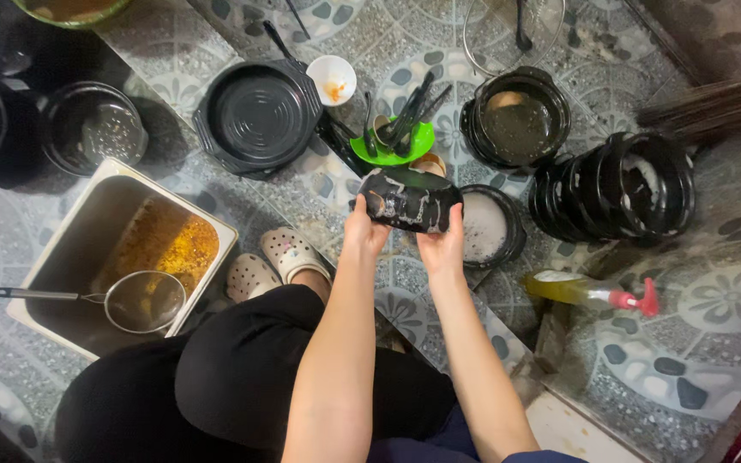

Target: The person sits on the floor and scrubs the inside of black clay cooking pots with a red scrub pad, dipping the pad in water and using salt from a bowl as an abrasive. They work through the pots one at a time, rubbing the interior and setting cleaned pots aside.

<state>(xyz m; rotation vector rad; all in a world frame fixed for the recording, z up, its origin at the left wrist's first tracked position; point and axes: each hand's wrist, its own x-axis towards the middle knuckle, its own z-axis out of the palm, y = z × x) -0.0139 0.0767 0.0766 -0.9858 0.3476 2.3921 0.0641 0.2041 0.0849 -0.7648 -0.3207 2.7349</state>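
Note:
I hold a black bowl streaked with white soap foam, tipped on its side above the tiled floor. My left hand grips its left edge and my right hand holds it from below on the right. Just beyond it lies a black bowl of soapy water. A green plate with dark utensils and a small cup sits behind the bowl.
A metal tray with orange oily liquid and a mesh strainer lies left. Around stand a black plate, a white bowl, a dark pot, stacked black bowls, a yellow spray bottle and a glass lid.

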